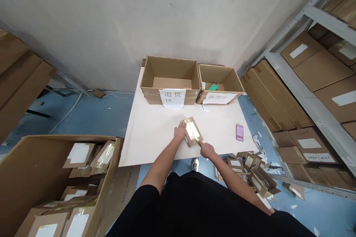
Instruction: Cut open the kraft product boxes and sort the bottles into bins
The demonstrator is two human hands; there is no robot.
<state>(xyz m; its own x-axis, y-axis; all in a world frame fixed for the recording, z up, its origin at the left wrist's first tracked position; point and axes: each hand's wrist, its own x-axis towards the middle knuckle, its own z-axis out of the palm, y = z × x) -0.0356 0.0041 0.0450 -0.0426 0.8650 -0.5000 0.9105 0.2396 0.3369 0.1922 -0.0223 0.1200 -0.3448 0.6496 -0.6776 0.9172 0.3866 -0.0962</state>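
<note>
A taped parcel [192, 130] lay flat near the middle of the white surface [150, 133], in front of two open boxes [170, 77]. The left hand [180, 132] pressed on its left edge, fingers spread and flat. The right hand [207, 150] sat at the near right corner, fingers curled tight, perhaps around a thin tool; that was too small to tell. A pink card [239, 132] lay well apart on the right. Working the taped seam well probably called for firm downward pressure from the left hand, kept clear of the right hand's line, and a shallow stroke along the tape.
</note>
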